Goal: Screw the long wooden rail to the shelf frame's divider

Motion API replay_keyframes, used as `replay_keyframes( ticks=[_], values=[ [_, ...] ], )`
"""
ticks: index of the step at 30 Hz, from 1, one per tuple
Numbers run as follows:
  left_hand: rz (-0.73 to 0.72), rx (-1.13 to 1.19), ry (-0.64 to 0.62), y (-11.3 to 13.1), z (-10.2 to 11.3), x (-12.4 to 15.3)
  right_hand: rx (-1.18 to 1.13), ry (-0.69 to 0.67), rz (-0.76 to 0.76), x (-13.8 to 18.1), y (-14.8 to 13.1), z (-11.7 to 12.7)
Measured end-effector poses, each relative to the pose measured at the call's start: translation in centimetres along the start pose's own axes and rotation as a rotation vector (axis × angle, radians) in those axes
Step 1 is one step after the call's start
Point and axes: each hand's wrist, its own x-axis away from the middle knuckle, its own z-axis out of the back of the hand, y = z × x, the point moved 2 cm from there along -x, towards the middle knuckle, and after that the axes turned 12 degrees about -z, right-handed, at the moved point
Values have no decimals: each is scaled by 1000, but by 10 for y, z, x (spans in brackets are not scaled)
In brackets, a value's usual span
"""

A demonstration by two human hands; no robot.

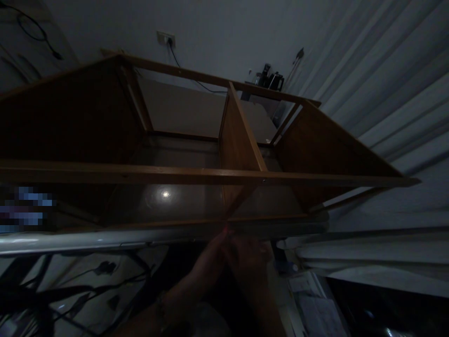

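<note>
My left hand (213, 257) and my right hand (247, 257) are close together just below the front edge of a wooden cabinet frame (196, 175). The fingers of both look drawn in near the foot of its upright divider (242, 135). A small reddish spot shows at the fingertips, and whatever is between them is too dark and blurred to make out. The frame has two bays, wooden side panels and a shiny grey base panel (185, 201). A band is visible around my left wrist.
Along the front runs a pale metal tube (70, 242). Dark cables (105, 269) tangle at lower left. White curtains (396, 117) hang on the right. A wall socket (166, 39) with a plugged cord and a black kettle (276, 82) are behind the frame.
</note>
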Motion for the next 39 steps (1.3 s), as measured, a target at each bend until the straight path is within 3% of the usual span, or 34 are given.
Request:
replay_keyframes(
  ticks=[13, 20, 30, 39],
  values=[
    [37, 9, -61, 3, -4, 3, -14, 78, 261, 4, 11, -9],
    [104, 34, 77, 2, -1, 0, -260, 96, 240, 11, 14, -27],
    [148, 68, 51, 5, -6, 2, -460, 293, 176, 18, 12, -52],
    [111, 70, 76, -1, 2, -2, -493, 292, 70, 21, 7, -59]
  ],
)
